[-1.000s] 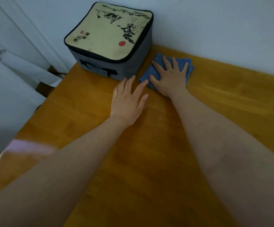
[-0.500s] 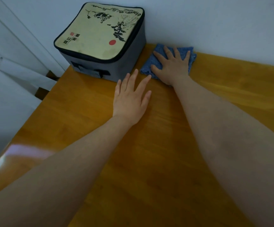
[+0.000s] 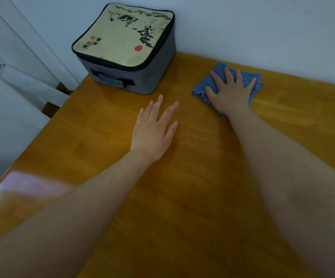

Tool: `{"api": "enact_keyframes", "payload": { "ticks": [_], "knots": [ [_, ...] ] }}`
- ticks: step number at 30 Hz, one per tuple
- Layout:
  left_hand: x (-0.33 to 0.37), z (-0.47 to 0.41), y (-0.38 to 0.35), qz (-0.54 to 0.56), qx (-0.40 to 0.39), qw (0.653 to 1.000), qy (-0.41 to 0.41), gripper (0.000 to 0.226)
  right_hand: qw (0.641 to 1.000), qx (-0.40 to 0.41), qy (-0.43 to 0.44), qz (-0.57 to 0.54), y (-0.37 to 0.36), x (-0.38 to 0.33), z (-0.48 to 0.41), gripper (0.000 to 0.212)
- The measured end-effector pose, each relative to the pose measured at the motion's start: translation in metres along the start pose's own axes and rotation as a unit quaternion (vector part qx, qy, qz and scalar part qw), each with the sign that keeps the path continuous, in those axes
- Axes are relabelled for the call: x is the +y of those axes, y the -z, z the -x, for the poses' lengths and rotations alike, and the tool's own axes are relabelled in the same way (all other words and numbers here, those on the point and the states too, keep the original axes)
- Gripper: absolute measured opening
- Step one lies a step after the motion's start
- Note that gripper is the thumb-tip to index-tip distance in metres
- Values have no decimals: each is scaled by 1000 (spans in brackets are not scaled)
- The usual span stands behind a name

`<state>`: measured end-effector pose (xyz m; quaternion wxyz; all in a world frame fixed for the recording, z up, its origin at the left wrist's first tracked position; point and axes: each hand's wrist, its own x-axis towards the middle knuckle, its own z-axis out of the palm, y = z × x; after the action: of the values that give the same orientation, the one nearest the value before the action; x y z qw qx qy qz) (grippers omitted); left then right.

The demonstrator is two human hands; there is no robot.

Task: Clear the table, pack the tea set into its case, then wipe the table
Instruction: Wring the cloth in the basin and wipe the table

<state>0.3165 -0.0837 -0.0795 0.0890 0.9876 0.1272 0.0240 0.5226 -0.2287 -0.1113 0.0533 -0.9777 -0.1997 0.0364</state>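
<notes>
Wooden worktop (image 3: pixel 182 207), orange-brown and glossy, set against a pale wall (image 3: pixel 262 27). The case (image 3: pixel 126 43) sits on the far left corner of the worktop, its back at or very near the wall. It has grey fabric sides, black piping and a beige lid with an ink painting, a red dot, a small red seal and black characters. The lid is down, and the zip line looks closed on the sides that show. There is a dark strap handle on the side facing the camera.

The cloth (image 3: pixel 202 87) is blue, textured and folded to a rough square. It lies flat on the worktop to the right of the case, well apart from it and close to the wall.

The right hand (image 3: pixel 229 93) is on top of the cloth, palm down, with straight, spread fingers pointing toward the wall. It presses the cloth flat and is not curled round it. Cloth shows past the fingers on the left, far and right sides.

The left hand (image 3: pixel 154 129) is flat on bare worktop in front of the case, nearer the camera. Its fingertips point at the case's near right corner without touching it. The fingers are straight, slightly spread, and hold nothing. There is a clear gap between it and the cloth.

Both bare forearms run in from the bottom edge. Left of the case, past the worktop edge, are white panels with a dark gap low down; can't tell what they are. There is a pale glare patch on the worktop's near-left edge.
</notes>
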Motion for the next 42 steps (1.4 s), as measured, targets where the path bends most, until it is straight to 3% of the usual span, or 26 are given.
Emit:
{"api": "enact_keyframes", "payload": {
  "ticks": [12,19,42],
  "knots": [
    [8,70,-4,6,-6,999,45,53,999,-8,34,14,-12,-28,96,62],
    [2,120,8,43,-32,988,146,56,998,-11,50,22,-17,-51,160,61],
    [-55,311,12,13,-19,983,183,56,995,-24,98,18,-33,-114,348,62]
  ]
}}
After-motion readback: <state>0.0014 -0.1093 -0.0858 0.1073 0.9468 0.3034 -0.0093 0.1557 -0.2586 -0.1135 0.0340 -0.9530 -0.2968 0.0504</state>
